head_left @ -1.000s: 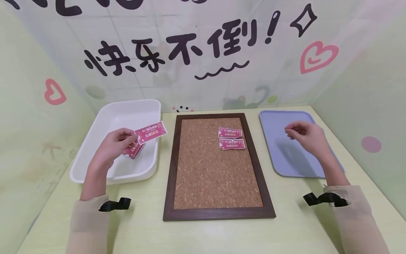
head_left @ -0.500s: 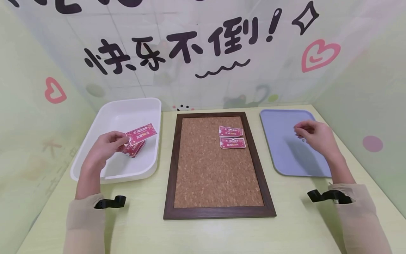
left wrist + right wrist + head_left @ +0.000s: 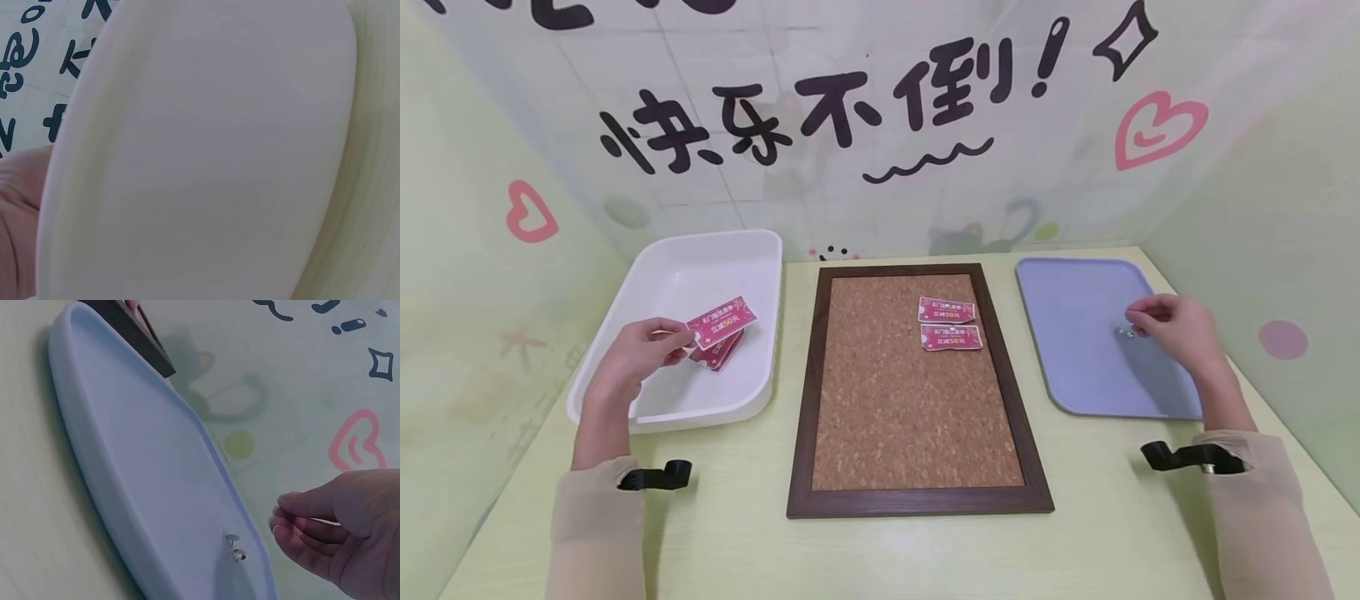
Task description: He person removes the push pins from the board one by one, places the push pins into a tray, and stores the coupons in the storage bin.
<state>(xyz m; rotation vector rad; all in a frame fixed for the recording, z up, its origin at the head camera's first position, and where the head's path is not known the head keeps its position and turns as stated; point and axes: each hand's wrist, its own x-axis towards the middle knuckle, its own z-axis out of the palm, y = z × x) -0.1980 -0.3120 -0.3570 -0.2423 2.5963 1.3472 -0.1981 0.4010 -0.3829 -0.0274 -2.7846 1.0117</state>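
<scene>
In the head view my left hand (image 3: 634, 358) pinches a red paper coupon (image 3: 722, 323) by its left end over the white bin (image 3: 700, 254). More red coupons (image 3: 718, 354) lie in the bin just beneath it. My right hand (image 3: 1176, 333) hovers over the blue tray (image 3: 1067, 333), fingers loosely curled with thumb near the fingertips. Nothing shows between them. Two silvery thumbtacks (image 3: 235, 547) lie on the tray close to those fingertips. Most of the left hand (image 3: 22, 231) is hidden behind the bin wall in the left wrist view.
Between the bin and tray lies a cork board (image 3: 910, 417) with a dark wooden frame (image 3: 925, 503). Two red coupons, an upper coupon (image 3: 946, 312) and a lower coupon (image 3: 951, 339), are tacked at its upper right. A printed wall (image 3: 850, 200) stands behind.
My left hand has drawn left over the bin with its coupon. My right hand has shifted right across the blue tray, and thumbtacks now show beside its fingertips.
</scene>
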